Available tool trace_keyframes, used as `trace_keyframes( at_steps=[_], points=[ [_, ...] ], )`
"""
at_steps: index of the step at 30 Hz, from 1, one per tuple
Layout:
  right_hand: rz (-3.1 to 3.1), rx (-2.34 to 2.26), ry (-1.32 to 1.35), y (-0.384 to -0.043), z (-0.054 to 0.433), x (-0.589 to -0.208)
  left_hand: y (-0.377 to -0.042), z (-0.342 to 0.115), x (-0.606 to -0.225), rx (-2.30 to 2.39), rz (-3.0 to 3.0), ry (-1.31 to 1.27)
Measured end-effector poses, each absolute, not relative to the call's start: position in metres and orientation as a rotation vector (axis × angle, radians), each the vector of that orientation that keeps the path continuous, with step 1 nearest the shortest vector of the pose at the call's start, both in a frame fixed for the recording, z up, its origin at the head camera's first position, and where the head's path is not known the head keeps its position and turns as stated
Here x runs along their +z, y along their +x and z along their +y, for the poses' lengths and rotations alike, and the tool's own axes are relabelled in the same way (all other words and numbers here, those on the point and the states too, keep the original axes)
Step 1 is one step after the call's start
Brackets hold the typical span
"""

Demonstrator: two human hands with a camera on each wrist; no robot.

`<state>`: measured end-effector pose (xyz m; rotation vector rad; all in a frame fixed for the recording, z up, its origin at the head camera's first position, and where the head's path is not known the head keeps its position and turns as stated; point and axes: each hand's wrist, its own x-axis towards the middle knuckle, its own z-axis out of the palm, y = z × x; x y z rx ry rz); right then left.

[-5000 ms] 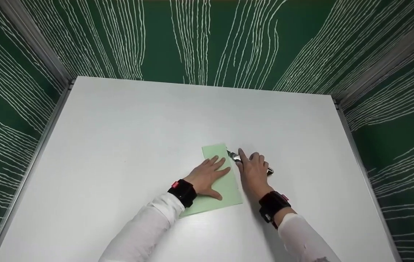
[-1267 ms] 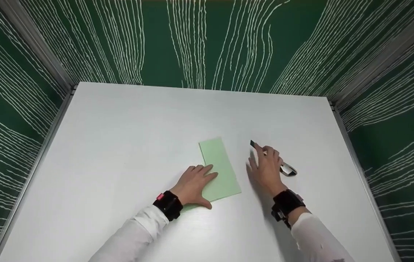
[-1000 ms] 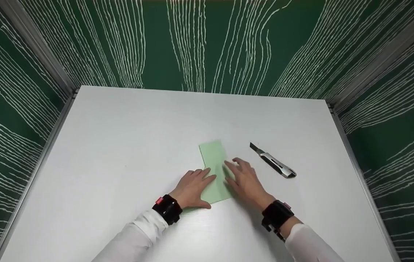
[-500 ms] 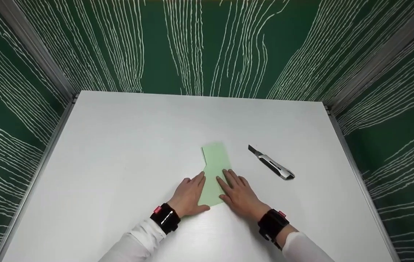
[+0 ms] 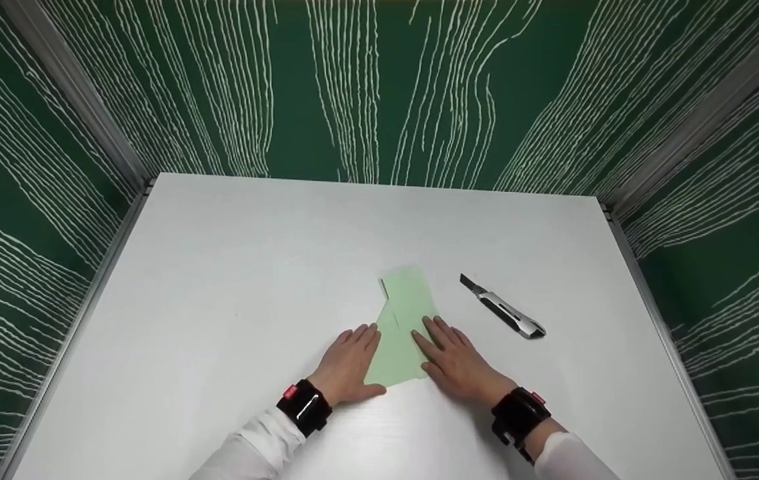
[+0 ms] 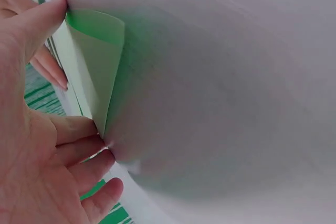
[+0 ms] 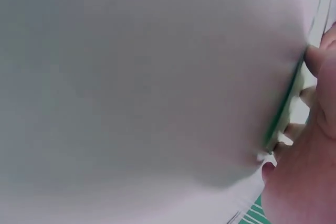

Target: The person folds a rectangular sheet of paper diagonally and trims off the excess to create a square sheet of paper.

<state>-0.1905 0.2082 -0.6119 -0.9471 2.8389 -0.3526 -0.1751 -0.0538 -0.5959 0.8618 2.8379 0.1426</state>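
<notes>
A light green sheet of paper (image 5: 394,350) lies on the white table in the head view, with layers overlapping and a slit-like line near its middle. My left hand (image 5: 346,363) rests along its left edge, fingers stretched forward and thumb at the near edge. The left wrist view shows a bent-up flap of the paper (image 6: 97,59) between that thumb and the fingertips. Upon the paper's right side, my right hand (image 5: 461,363) lays its extended fingers. Right of the paper lies a silver and black utility knife (image 5: 503,312), its blade out and pointing away to the left.
The white table (image 5: 253,247) ends at a far edge against a green wall (image 5: 293,100) with white wavy lines. Similar walls and metal frame posts stand at both sides. Black bands (image 5: 304,407) with cameras sit on both wrists.
My right hand has put the utility knife down on the table and moved left onto the paper. My left hand has shifted to the paper's left edge. The paper has spread wider at its near end.
</notes>
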Motion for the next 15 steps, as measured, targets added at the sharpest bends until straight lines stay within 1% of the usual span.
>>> trace_keyframes(
  at_steps=[8, 15],
  points=[
    [2.893, -0.427, -0.886, -0.193, 0.206, -0.607, -0.179, -0.055, -0.597, 0.13, 2.828, 0.92],
    [3.009, -0.441, -0.955, -0.193, 0.209, -0.616, -0.178, -0.053, -0.596, 0.169, 2.82, 0.893]
  ],
)
